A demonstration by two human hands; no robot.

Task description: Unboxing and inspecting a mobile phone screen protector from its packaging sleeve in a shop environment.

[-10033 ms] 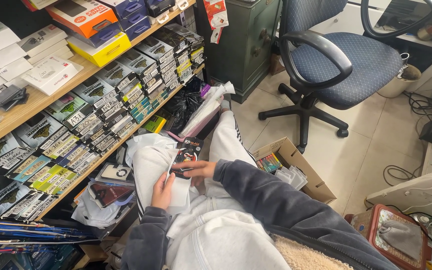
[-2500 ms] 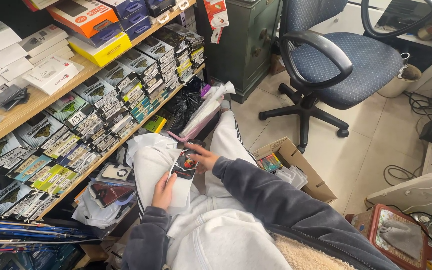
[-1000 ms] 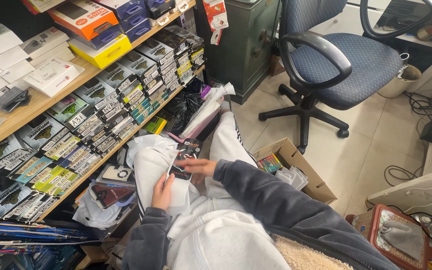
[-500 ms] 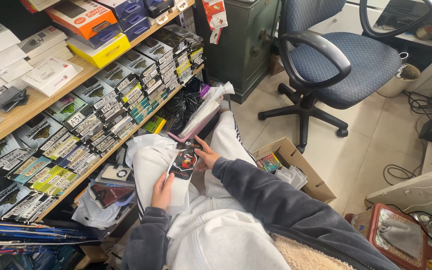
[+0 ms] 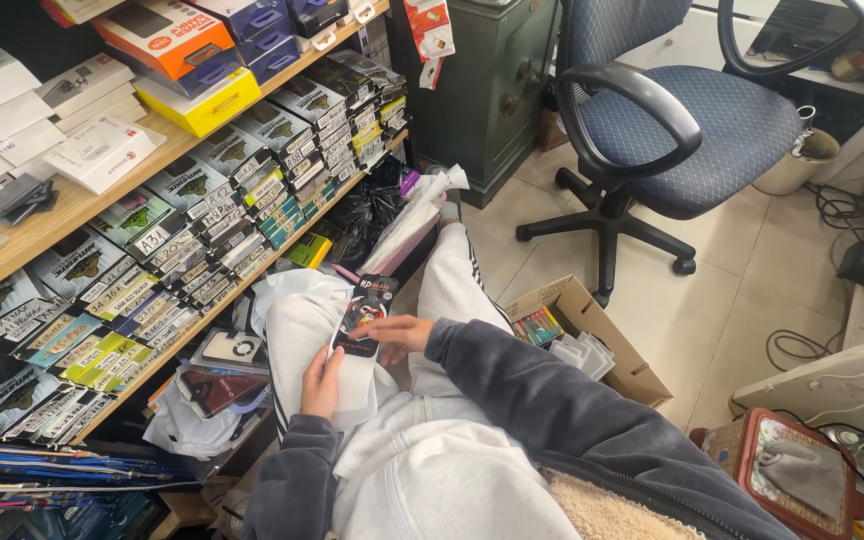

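Since half a second back the dark flat packet (image 5: 364, 316) has dropped a little toward the lap and the right hand (image 5: 399, 333) has slid lower along its edge; the left hand (image 5: 321, 381) has not shifted. I read the right fingers as closed on the packet's lower right side, holding it upright over the white plastic bag (image 5: 297, 320) on the knees, while the left fingers lie flat and loosely open on that bag just below the packet. Packed shelf (image 5: 82, 200) to the left, cardboard box (image 5: 592, 335) on the floor right of the legs, blue office chair (image 5: 692, 110) beyond.
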